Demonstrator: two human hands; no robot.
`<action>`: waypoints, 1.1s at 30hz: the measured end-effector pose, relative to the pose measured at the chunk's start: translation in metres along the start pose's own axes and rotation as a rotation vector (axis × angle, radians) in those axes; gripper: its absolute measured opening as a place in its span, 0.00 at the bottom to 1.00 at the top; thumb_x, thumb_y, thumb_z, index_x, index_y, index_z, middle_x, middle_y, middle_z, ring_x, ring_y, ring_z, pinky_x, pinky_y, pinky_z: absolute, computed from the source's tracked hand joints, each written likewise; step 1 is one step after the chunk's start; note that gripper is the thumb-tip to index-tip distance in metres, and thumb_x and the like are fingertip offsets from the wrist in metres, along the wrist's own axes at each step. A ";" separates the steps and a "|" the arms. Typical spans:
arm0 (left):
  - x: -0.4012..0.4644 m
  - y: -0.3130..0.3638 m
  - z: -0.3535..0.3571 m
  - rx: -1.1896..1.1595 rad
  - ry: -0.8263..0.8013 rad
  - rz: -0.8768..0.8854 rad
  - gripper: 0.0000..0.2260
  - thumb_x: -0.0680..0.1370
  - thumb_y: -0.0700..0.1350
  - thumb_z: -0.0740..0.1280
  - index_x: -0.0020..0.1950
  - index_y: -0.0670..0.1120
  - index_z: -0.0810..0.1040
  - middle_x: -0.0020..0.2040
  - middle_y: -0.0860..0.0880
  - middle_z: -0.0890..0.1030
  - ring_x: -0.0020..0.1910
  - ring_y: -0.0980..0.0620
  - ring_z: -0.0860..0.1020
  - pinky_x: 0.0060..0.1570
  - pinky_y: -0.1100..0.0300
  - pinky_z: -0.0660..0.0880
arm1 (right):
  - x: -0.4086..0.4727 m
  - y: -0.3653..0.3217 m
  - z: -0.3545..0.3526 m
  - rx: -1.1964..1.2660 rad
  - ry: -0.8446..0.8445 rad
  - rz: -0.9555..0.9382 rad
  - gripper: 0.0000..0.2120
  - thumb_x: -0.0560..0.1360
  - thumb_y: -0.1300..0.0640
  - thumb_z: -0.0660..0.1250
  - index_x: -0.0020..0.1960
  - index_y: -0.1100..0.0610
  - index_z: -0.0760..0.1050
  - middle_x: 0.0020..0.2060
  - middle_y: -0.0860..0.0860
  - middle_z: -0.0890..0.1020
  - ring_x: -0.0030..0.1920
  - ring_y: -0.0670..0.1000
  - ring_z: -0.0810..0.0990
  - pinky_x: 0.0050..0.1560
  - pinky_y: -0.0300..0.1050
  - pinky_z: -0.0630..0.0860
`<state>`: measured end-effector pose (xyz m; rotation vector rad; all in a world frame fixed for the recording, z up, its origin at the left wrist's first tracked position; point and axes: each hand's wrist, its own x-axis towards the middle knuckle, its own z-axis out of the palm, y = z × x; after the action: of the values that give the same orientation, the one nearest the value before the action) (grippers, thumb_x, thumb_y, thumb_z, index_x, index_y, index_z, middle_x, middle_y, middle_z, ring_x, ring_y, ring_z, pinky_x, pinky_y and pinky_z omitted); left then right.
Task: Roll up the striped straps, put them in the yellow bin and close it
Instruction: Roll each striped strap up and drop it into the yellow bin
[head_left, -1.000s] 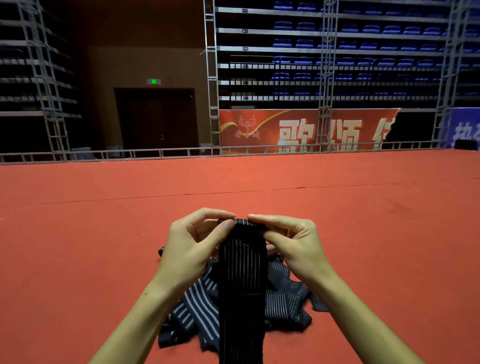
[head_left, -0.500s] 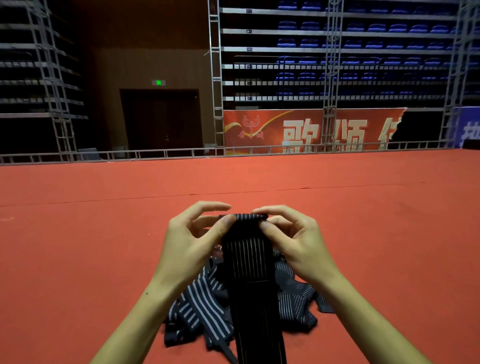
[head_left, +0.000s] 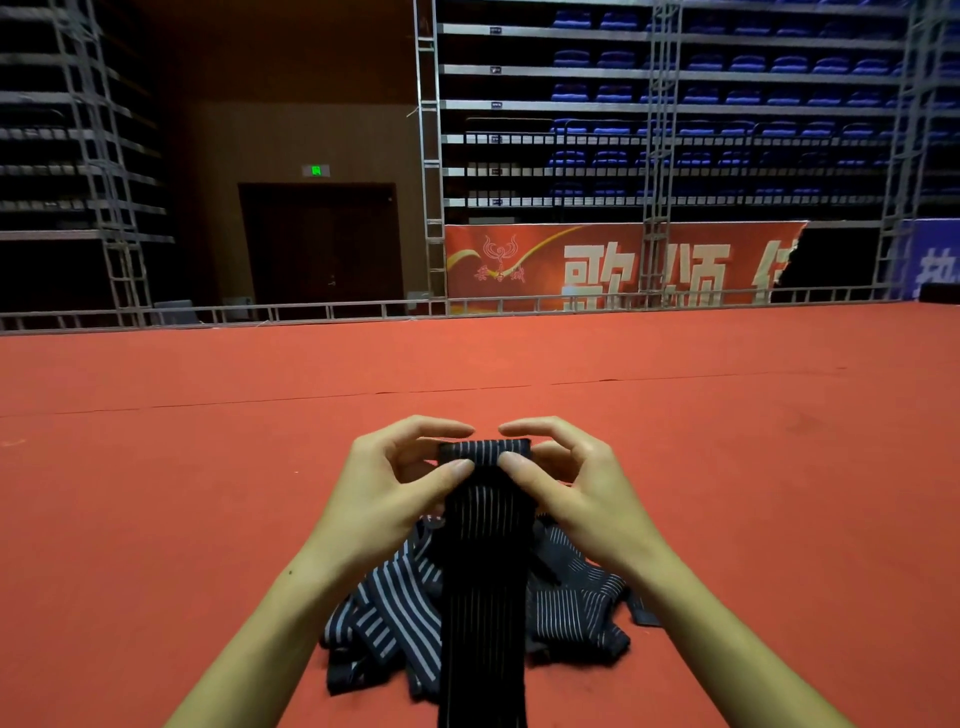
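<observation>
**Rolling first strap, roll just started at the top end**

You have one striped strap (head_left: 485, 561) up off the red carpet (head_left: 156, 493), both hands on its far end. Left hand (head_left: 384, 493): thumb pressed on the near face of the strap just under the rolled edge, fingers curled over and behind it, partly open, not a fist. Right hand (head_left: 576, 493): same pose mirrored, thumb on the strap's front, index arched over the top. Between the thumbs a small tight roll (head_left: 485, 449) sits across the strap's width, only a turn or so thick by the look of it. The rest of the strap hangs straight down toward you and runs out of the bottom of the frame, so its length is unknown.

Below the hands, the remaining straps (head_left: 395, 618) lie in a loose tangled pile on the carpet, overlapping each other; count not clear. The held strap passes in front of the pile; can't tell whether it touches it.

Yellow bin: not in view, so where it sits and whether its lid is open can't be said.

Step in hand, as I read it: rolling, early. Nothing binned, nothing closed.

Next move calls for: keep turning the roll down along the strap with thumbs and fingers alternating, edges squared so it doesn't cone out sideways, tension kept on the hanging part. Risk: elastic-looking fabric, likely springs open if you let go of the roll.
</observation>
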<state>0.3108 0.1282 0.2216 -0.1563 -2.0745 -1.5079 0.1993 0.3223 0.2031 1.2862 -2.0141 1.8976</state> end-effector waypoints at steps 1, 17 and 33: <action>0.000 0.000 0.000 0.012 0.010 0.009 0.11 0.80 0.37 0.75 0.61 0.47 0.85 0.53 0.47 0.89 0.50 0.47 0.88 0.42 0.54 0.83 | 0.000 0.000 0.000 -0.020 -0.003 -0.018 0.08 0.82 0.56 0.73 0.60 0.46 0.83 0.44 0.51 0.89 0.44 0.46 0.86 0.44 0.46 0.79; -0.002 0.009 0.005 -0.058 0.016 -0.045 0.05 0.83 0.45 0.72 0.57 0.48 0.87 0.49 0.41 0.89 0.44 0.47 0.86 0.40 0.51 0.84 | -0.002 -0.002 0.001 0.080 -0.050 -0.036 0.12 0.83 0.66 0.70 0.59 0.50 0.78 0.49 0.53 0.86 0.43 0.49 0.82 0.42 0.44 0.78; -0.005 0.005 -0.004 -0.072 0.000 0.020 0.17 0.75 0.37 0.78 0.63 0.43 0.84 0.53 0.43 0.90 0.53 0.44 0.89 0.53 0.52 0.86 | -0.004 0.001 -0.003 0.171 -0.029 0.049 0.10 0.84 0.57 0.70 0.64 0.54 0.81 0.51 0.55 0.90 0.51 0.52 0.89 0.48 0.44 0.83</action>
<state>0.3188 0.1273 0.2236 -0.2043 -2.0140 -1.5710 0.1998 0.3265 0.2006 1.3211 -1.9503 2.1261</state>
